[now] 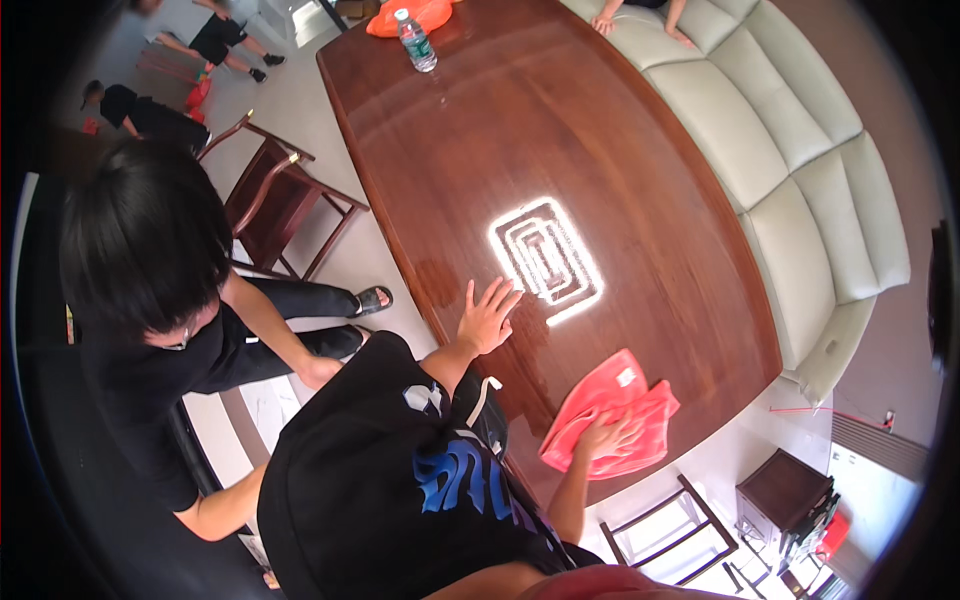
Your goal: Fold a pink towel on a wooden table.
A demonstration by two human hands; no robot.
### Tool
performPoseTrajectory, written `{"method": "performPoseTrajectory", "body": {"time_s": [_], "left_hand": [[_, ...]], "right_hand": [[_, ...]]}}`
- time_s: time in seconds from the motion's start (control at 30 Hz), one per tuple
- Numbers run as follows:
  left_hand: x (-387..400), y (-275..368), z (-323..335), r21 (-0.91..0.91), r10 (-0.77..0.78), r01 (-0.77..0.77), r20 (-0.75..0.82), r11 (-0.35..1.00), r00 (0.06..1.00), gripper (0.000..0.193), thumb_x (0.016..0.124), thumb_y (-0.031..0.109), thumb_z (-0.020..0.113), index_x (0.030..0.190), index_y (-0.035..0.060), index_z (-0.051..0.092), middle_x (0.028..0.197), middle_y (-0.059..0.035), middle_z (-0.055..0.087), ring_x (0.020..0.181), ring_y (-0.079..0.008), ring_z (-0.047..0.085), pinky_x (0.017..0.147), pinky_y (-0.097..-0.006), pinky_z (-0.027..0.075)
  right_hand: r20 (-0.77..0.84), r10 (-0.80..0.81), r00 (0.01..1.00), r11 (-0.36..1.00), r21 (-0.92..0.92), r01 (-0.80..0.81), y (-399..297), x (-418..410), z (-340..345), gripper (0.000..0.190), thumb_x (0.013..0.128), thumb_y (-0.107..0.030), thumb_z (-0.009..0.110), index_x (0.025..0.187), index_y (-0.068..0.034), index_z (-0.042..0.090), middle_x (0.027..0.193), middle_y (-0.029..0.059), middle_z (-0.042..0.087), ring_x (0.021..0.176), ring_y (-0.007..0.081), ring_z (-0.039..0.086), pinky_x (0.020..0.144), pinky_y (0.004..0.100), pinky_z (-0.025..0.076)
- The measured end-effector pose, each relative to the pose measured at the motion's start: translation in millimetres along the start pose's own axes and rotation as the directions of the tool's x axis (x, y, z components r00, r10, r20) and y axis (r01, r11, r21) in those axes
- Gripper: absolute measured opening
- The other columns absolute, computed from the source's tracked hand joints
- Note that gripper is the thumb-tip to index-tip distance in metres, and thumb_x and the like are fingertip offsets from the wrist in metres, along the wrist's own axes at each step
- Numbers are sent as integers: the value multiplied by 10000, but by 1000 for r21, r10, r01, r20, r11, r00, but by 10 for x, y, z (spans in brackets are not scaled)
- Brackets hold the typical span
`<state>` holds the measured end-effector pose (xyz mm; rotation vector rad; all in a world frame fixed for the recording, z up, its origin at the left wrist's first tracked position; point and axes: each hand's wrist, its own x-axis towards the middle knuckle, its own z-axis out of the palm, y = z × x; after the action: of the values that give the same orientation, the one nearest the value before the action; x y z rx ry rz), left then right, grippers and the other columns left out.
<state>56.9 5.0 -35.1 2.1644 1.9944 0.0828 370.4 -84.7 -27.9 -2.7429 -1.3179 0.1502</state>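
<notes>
A pinkish-red cloth [626, 405] lies folded near the close end of the polished dark wood table [600, 150]. My right hand [611, 436] rests flat on that cloth, with its fingers spread. Farther up and to the left, my left hand [487, 315] is over the table's left side, fingers apart and holding nothing. Just beyond it, the bright reflection of a ceiling light shows on the glossy tabletop. A plastic bottle with a white cap [416, 41] stands at the far end, beside an orange plastic bag [411, 15].
A person in black [150, 247] stands close on the left, near a wooden armchair [274, 195]. A pale sofa [720, 120] runs along the right; another person's hands touch it. A wooden chair [675, 525] stands by the near end. More people are at the far left.
</notes>
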Motion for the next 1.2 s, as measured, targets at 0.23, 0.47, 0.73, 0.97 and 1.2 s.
{"method": "performPoseTrajectory", "body": {"time_s": [0.23, 0.47, 0.73, 0.97, 1.2], "left_hand": [[-59, 4, 146, 27, 76, -74, -85, 997, 993, 658, 823, 251, 567, 1449, 165, 384, 1562, -57, 247, 1455, -258, 190, 1112, -685, 104], [52, 72, 181, 87, 98, -88, -119, 992, 988, 585, 780, 263, 631, 1331, 134, 485, 1457, -103, 367, 1373, -320, 297, 1007, -773, 192], [523, 84, 79, -88, -123, 111, -153, 990, 981, 493, 769, 211, 646, 1229, 102, 504, 1323, -78, 452, 1244, -265, 408, 1013, -589, 299], [1034, -172, -14, -83, -74, 56, -239, 995, 968, 543, 763, 132, 588, 1289, 56, 473, 1413, -107, 427, 1270, -311, 391, 1117, -577, 215], [1014, -182, -21, -67, -99, 88, -186, 994, 978, 545, 796, 170, 552, 1324, 70, 464, 1450, -87, 403, 1317, -295, 360, 1153, -543, 179]], "right_hand": [[-9, 221, 975, 967, 134, -218, -231, 515, -118, 607, 942, -424, 516, 1487, -215, 349, 1568, 117, 265, 1451, 332, 214, 1075, 710, 169], [37, 32, 999, 980, 197, -39, -226, -706, 4, 767, 862, -343, 633, 1498, -87, 290, 1555, 68, 316, 1462, 290, 216, 1156, 616, 68], [165, -126, 978, 969, 234, 86, -214, -1242, -41, 764, 811, -353, 677, 1465, -115, 362, 1544, 67, 336, 1462, 328, 201, 1140, 652, 34], [28, 221, 975, 973, 56, -223, -399, 543, 65, 682, 922, -421, 555, 1504, -171, 301, 1600, 2, 214, 1484, 264, 158, 1082, 720, 149], [-61, 460, 886, 885, 106, -453, -1064, 1853, 114, 656, 953, -458, 486, 1510, -178, 282, 1598, -23, 214, 1478, 261, 173, 1052, 748, 177]]}}
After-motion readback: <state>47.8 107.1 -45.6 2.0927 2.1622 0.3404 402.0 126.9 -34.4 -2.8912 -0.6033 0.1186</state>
